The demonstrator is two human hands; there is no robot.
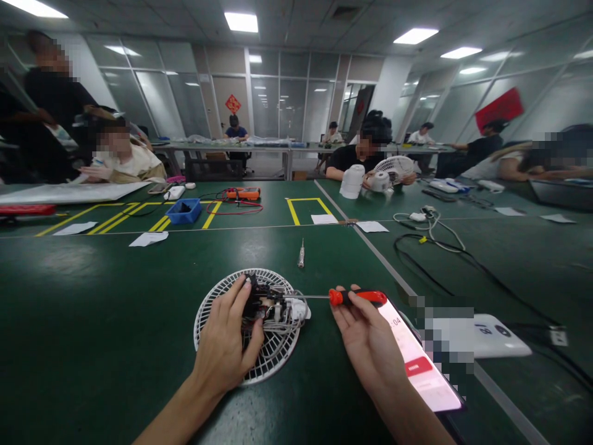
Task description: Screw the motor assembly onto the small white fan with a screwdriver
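A round white fan grille [273,364] lies on the green table with a black fan motor assembly [266,303] and its wires on top. My left hand [227,327] is closed around the left side of the motor, thumb in front and fingers behind. In my right hand [370,340], palm turned up, rests a screwdriver [359,298] with a red and black handle. Its shaft points left, and the tip reaches the motor assembly; the exact contact spot is too small to make out. A smaller clear-handled screwdriver [301,254] lies beyond the grille.
A lit phone [430,383] lies right of my right hand, beside a white casing [491,337]. Cables [430,235] spread over the right side. A blue bin [184,211] and an orange multimeter [243,194] stand farther back. Across the table a person [354,157] holds fan parts.
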